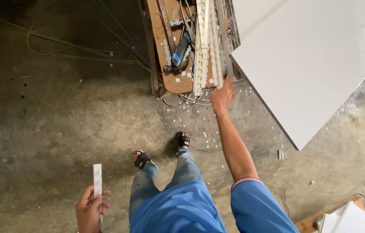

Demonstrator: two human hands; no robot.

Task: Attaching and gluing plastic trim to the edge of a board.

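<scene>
Left hand [89, 210]: grip closed on short white strip [97, 179]. Right hand [222, 96]: closed on long white strips [205, 47] bundled beside drill [180, 52], on wooden counter [174, 80].

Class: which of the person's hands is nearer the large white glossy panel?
Right. The right hand reaches up beside the large white glossy panel; the left hand is far below-left.

Daylight falls from the upper right, throwing glare across the large glossy white panel [312, 64]; the grey concrete floor [61, 121] darkens toward the upper left, focus staying fairly sharp.
</scene>
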